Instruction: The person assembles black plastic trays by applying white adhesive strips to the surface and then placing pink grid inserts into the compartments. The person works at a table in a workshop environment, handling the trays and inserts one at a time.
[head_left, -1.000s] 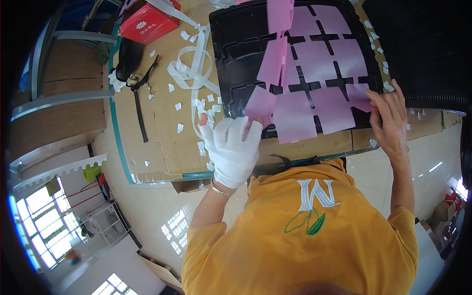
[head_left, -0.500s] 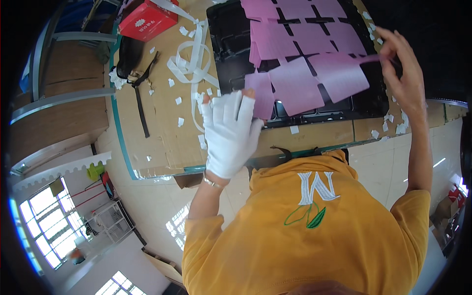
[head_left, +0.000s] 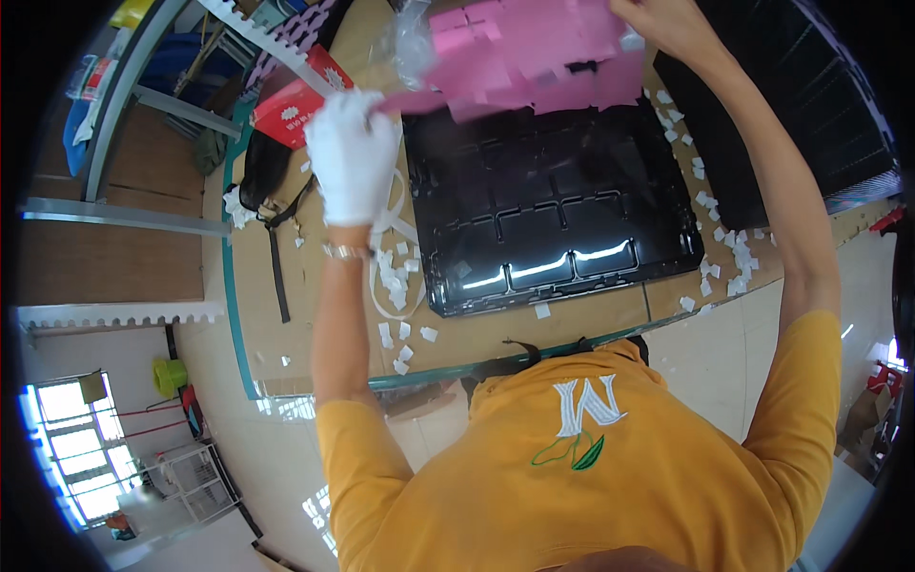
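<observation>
A thin pink sheet with cut-out slots (head_left: 534, 57) hangs bunched and partly blurred over the far end of a glossy black moulded plastic tray (head_left: 562, 219). My left hand (head_left: 353, 157), in a white glove with bare fingertips, is closed on the sheet's left end, beside the red box. At the top edge of the view my bare right hand (head_left: 672, 29) grips the sheet's far right part; its fingertips are partly cut off by the frame. The near part of the tray lies uncovered, showing moulded ribs and recesses.
Small white paper scraps (head_left: 739, 257) litter the cardboard-covered table (head_left: 276, 334) on both sides of the tray. A red box (head_left: 291, 110), a black strap (head_left: 276, 257) and white tape (head_left: 396, 224) lie at left. Clear plastic film (head_left: 412, 48) sits at the far side. A dark panel (head_left: 791, 114) stands right.
The pink sheet has come up off the near part of the tray and moved away from me. Both hands have moved to the far side with it, the left one closing on its end.
</observation>
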`<move>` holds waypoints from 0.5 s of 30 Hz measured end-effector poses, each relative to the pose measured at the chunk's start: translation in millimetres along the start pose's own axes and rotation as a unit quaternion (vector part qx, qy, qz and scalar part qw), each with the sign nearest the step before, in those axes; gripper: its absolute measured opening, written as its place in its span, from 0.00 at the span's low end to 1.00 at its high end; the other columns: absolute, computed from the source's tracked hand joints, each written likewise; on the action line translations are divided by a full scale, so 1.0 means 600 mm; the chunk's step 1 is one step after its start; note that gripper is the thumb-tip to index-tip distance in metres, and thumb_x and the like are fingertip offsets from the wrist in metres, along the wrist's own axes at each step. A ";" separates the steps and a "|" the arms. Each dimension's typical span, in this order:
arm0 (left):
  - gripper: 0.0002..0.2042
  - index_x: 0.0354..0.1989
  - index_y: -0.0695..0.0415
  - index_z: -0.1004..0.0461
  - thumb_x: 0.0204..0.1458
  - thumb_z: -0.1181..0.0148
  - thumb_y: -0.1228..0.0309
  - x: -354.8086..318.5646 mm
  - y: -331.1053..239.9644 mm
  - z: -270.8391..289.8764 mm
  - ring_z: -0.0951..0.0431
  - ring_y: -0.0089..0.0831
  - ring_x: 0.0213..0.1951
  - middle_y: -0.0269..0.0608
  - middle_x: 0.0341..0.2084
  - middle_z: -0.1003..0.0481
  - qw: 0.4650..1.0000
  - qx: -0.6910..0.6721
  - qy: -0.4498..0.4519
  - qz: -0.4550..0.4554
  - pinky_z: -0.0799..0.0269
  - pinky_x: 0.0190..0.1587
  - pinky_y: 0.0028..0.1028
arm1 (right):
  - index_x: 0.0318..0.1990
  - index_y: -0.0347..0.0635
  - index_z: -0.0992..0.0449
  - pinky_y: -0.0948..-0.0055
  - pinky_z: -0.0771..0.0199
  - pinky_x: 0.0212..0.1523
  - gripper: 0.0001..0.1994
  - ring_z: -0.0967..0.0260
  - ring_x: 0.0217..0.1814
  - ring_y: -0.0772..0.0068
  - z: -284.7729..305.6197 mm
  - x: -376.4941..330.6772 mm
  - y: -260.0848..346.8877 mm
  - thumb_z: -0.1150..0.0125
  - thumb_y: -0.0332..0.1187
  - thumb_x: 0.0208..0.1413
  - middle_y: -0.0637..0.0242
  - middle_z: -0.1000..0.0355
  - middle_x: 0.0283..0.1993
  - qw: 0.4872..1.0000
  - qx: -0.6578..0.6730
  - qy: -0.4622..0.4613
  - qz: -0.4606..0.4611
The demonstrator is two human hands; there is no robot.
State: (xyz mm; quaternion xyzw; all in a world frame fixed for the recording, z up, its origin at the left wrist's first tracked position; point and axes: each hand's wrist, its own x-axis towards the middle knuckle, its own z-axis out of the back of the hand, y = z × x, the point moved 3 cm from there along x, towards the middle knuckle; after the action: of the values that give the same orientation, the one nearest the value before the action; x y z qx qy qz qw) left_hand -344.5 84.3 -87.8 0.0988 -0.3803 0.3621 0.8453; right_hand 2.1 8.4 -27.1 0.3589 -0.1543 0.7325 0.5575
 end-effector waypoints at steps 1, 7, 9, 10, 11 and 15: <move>0.09 0.36 0.56 0.21 0.47 0.45 0.74 0.055 0.017 -0.025 0.22 0.45 0.38 0.46 0.34 0.22 0.999 -0.009 -0.033 -0.025 0.30 0.45 0.39 | 0.34 0.36 0.24 0.65 0.28 0.38 0.08 0.27 0.38 0.55 0.002 0.020 -0.032 0.46 0.25 0.45 0.54 0.25 0.33 1.000 0.007 -0.016 -0.009; 0.10 0.38 0.50 0.21 0.48 0.43 0.75 0.129 0.042 0.016 0.22 0.34 0.41 0.34 0.36 0.20 0.971 0.125 -0.195 -0.059 0.38 0.59 0.42 | 0.33 0.37 0.23 0.61 0.27 0.40 0.07 0.27 0.38 0.54 0.020 0.082 -0.015 0.45 0.24 0.44 0.56 0.25 0.32 0.993 0.006 -0.113 0.040; 0.11 0.38 0.48 0.23 0.47 0.41 0.78 0.085 0.022 0.028 0.23 0.32 0.42 0.31 0.36 0.21 0.962 0.123 -0.222 -0.102 0.41 0.61 0.51 | 0.34 0.37 0.23 0.61 0.28 0.43 0.08 0.27 0.41 0.52 0.035 0.048 0.030 0.44 0.24 0.44 0.56 0.25 0.34 0.978 -0.075 -0.145 0.131; 0.11 0.39 0.49 0.24 0.47 0.41 0.78 0.058 0.023 0.021 0.23 0.33 0.41 0.32 0.35 0.22 0.960 0.144 -0.210 -0.114 0.44 0.63 0.52 | 0.35 0.38 0.22 0.61 0.28 0.44 0.09 0.28 0.42 0.51 0.035 0.026 0.044 0.43 0.24 0.43 0.56 0.25 0.35 0.965 -0.111 -0.159 0.176; 0.12 0.38 0.49 0.25 0.45 0.39 0.77 0.029 0.021 0.014 0.24 0.33 0.41 0.32 0.35 0.23 0.966 0.140 -0.186 -0.117 0.45 0.64 0.54 | 0.38 0.36 0.23 0.60 0.30 0.49 0.10 0.28 0.50 0.55 0.021 -0.008 0.022 0.45 0.32 0.54 0.58 0.24 0.40 0.990 -0.122 -0.020 0.070; 0.13 0.39 0.50 0.26 0.43 0.38 0.78 -0.067 -0.031 0.005 0.26 0.33 0.40 0.31 0.33 0.27 0.983 0.109 -0.080 -0.121 0.46 0.65 0.57 | 0.43 0.42 0.23 0.52 0.42 0.67 0.16 0.30 0.44 0.63 0.003 -0.131 0.028 0.41 0.16 0.46 0.66 0.30 0.35 0.984 -0.127 -0.057 0.111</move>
State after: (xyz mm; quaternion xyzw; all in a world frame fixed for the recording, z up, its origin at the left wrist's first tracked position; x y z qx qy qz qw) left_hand -351.3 48.1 -112.5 0.2641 -0.3906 0.2869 0.8339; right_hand -3.4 -53.6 -77.8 0.3071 -0.3162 0.7428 0.5040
